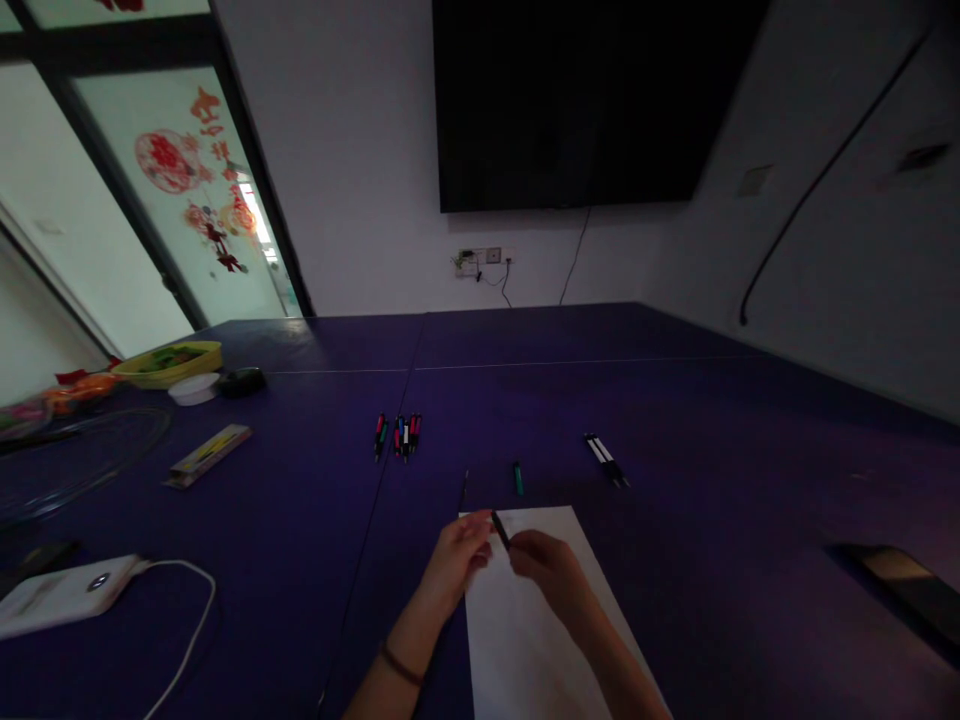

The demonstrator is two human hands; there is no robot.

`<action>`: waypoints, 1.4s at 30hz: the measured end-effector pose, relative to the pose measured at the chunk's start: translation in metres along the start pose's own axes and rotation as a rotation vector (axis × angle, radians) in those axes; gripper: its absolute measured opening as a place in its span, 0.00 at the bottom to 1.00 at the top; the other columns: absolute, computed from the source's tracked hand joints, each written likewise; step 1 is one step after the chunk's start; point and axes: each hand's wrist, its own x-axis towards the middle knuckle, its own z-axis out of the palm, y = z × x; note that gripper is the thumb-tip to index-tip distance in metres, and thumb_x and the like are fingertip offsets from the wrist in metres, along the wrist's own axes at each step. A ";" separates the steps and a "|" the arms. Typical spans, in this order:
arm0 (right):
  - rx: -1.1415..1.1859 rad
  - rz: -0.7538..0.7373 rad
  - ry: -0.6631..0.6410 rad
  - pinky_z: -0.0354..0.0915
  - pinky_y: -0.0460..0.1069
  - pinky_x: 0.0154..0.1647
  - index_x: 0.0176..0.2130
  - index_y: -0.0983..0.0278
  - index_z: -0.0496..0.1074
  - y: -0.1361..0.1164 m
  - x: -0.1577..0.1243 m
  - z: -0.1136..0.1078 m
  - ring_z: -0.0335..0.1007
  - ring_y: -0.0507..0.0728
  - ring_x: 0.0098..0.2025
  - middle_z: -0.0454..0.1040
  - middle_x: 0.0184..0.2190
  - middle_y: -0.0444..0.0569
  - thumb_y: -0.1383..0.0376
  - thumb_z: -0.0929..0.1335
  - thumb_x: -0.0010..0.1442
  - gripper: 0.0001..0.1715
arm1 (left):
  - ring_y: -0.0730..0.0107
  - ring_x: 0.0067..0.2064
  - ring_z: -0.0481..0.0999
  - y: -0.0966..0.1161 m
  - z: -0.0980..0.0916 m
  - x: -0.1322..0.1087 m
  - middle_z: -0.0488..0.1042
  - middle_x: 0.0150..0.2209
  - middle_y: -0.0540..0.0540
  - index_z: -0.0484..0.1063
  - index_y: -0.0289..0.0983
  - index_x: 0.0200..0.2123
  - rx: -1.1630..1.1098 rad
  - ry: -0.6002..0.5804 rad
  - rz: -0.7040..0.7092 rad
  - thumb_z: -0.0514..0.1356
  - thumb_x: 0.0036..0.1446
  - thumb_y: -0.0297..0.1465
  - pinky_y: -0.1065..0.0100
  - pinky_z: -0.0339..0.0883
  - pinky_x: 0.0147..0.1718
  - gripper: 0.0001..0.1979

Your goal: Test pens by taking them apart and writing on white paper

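Over the white paper sheet (544, 635), both my hands hold one short black pen part (500, 530) that tilts between them. My left hand (456, 555) pinches near its upper end; my right hand (551, 570) has its fingers closed round the lower end. Just beyond the sheet lies a teal pen barrel (518, 478). A thin dark stick (465, 486), perhaps a pen refill, is to its left. Two white-and-black pens (606, 460) lie side by side at the right. Farther left are a row of several colored pens (406, 436) and a separate pair of pens (381, 437).
On the purple table (300, 540), a white power bank (82, 595) with a cable sits at left. A flat box (208, 455), black tape roll (241, 382), white lid (194, 389) and yellow basket (169, 365) stand farther back. A phone (904, 590) lies at right.
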 end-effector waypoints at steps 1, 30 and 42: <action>0.157 0.023 -0.035 0.59 0.46 0.27 0.25 0.65 0.69 -0.001 -0.009 0.009 0.64 0.52 0.24 0.69 0.19 0.44 0.60 0.67 0.43 0.09 | 0.80 0.23 0.65 -0.001 0.003 -0.006 0.73 0.32 0.44 0.71 0.34 0.39 -0.191 -0.036 -0.046 0.59 0.45 0.42 0.74 0.57 0.24 0.20; 0.751 0.277 0.209 0.52 0.42 0.17 0.23 0.64 0.65 0.002 -0.036 0.054 0.57 0.46 0.17 0.64 0.16 0.39 0.52 0.74 0.30 0.24 | 0.83 0.19 0.56 0.005 0.016 -0.028 0.64 0.17 0.53 0.74 0.33 0.23 -0.551 0.214 -0.119 0.68 0.28 0.39 0.76 0.50 0.19 0.17; 0.485 0.140 0.280 0.46 0.43 0.12 0.19 0.64 0.63 0.003 -0.038 0.050 0.49 0.45 0.12 0.59 0.11 0.38 0.50 0.72 0.37 0.22 | 0.84 0.17 0.55 0.001 0.014 -0.023 0.58 0.14 0.57 0.69 0.33 0.18 -0.619 0.324 -0.092 0.69 0.28 0.38 0.77 0.49 0.17 0.16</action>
